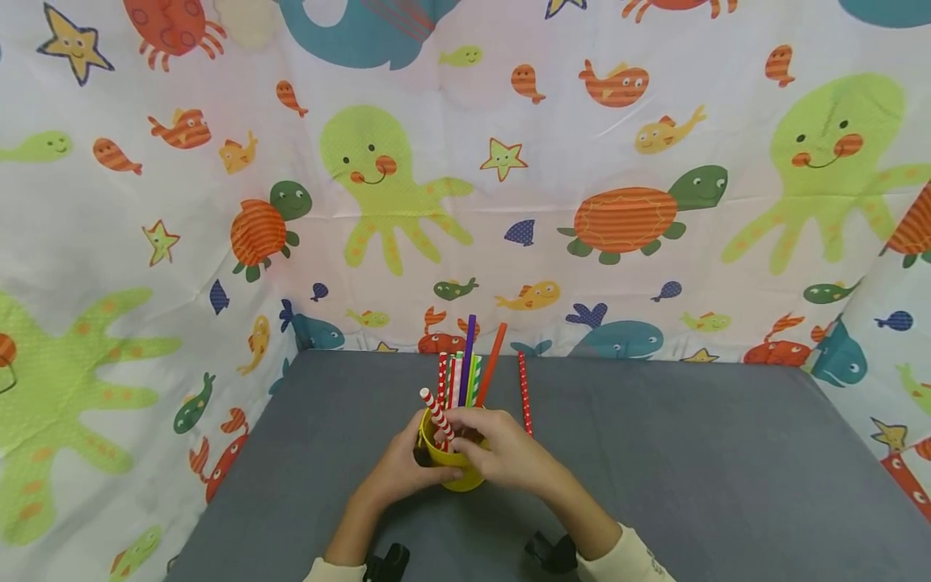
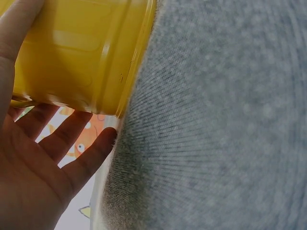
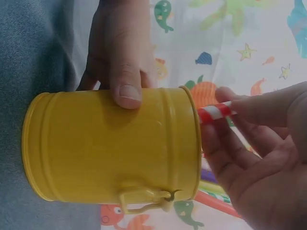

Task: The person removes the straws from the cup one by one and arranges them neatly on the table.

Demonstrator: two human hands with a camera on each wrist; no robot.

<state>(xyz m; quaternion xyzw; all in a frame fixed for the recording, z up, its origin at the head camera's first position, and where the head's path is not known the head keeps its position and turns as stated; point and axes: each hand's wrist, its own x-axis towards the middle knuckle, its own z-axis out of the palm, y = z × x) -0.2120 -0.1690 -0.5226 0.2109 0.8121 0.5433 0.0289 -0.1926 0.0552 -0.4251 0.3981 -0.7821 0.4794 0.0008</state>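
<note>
A yellow metal bucket (image 1: 464,483) stands on the grey tabletop, its handle loop showing in the right wrist view. My left hand (image 1: 400,467) holds the bucket from the left, thumb on its near side and fingers behind. Between thumb and fingers, my right hand (image 1: 502,446) pinches a red-and-white striped straw (image 3: 214,113) at the bucket's mouth. That straw's lower end is inside the bucket. Behind it stand several other straws, among them a purple straw (image 1: 467,356), an orange straw (image 1: 492,360) and a red dotted straw (image 1: 441,373). Their lower ends are hidden.
Another red dotted straw (image 1: 524,392) lies on the grey tabletop (image 1: 691,461), right of the bucket. A white curtain (image 1: 465,267) printed with sea animals hangs behind the table and along both sides.
</note>
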